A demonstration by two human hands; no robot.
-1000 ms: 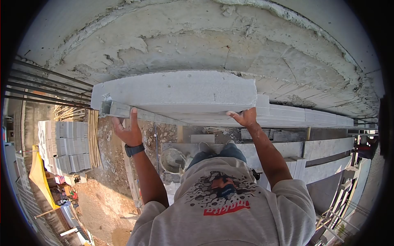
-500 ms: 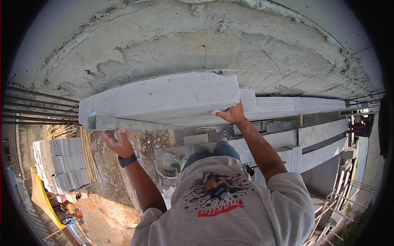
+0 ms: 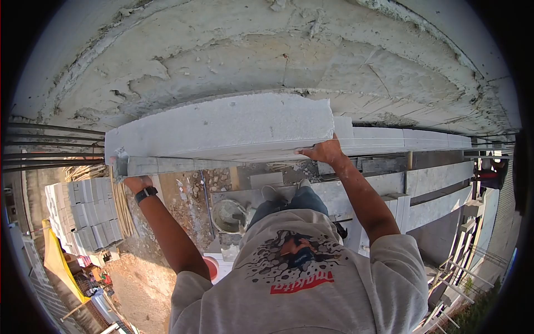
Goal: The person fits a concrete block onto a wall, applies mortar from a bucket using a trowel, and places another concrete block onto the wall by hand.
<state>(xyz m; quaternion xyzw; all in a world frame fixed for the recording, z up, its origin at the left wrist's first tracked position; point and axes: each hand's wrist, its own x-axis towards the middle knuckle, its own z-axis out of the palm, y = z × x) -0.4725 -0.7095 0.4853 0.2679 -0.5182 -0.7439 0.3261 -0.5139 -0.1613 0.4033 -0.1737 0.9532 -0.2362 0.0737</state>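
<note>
Beneath rough concrete (image 3: pixel 222 61), one long pale block (image 3: pixel 222 125) is steadied at its right end by the half-open right hand (image 3: pixel 328 151), thumb spread, while the left hand (image 3: pixel 137 183) is placed at one grey bar (image 3: pixel 150 165), fingers and grip indeterminable; one bucket (image 3: pixel 217 225) and one stack of blocks (image 3: pixel 92 214) are seen below.

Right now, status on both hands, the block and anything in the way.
Left hand at metal bar's left end, fingertips hidden. Right hand at block, lower right corner. Block lengthwise; steel bars near its left end.
</note>
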